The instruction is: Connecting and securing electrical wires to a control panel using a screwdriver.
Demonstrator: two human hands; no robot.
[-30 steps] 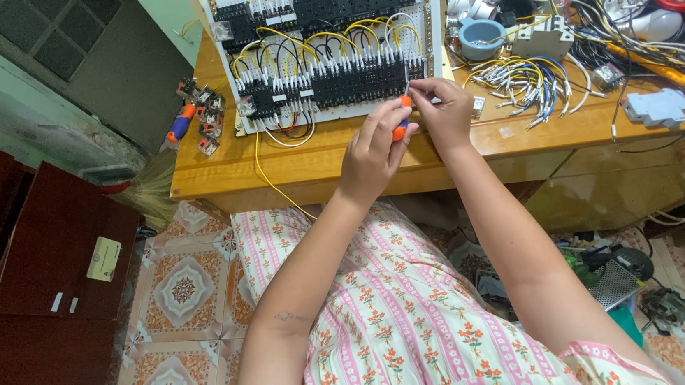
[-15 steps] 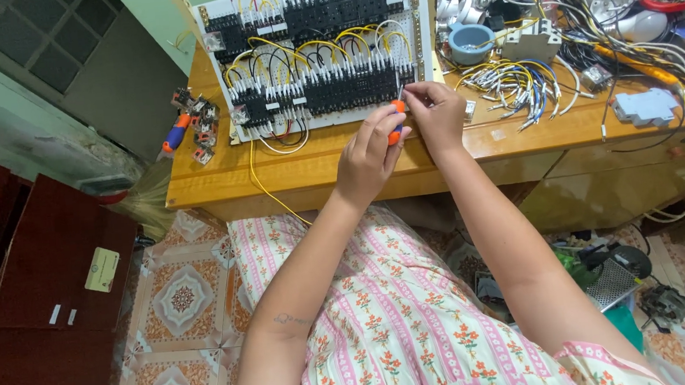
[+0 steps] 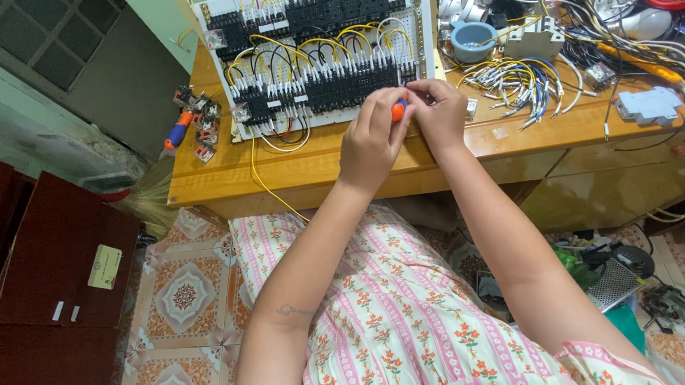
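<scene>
At the panel's (image 3: 310, 55) lower right corner, both hands meet on an orange-handled screwdriver (image 3: 398, 110). Left hand (image 3: 372, 139) is curled around the handle, fingers closed on it. Right hand (image 3: 439, 110) pinches in just beside the handle, fingertips together near the shaft; whether it holds the shaft or a wire end, can't tell.

Panel lies on the wooden desk (image 3: 291, 172), rows of black terminal blocks with yellow, black and red wires looped between them. One yellow wire (image 3: 262, 175) hangs off the desk edge.

To do this well, my read: keep the blade square in the screw, steady the tip with the right fingers, turn from the left wrist, don't lean on neighbouring wires.

Outward: a second orange-and-blue screwdriver (image 3: 177, 131) and loose small parts lie left of the panel; a bundle of cut wires (image 3: 519, 86) and a blue cup (image 3: 474, 39) sit to the right.

Hidden: the tip and the screw, covered by both hands. Panel top is cut off by the frame. Right-side clutter is too tangled to sort.
</scene>
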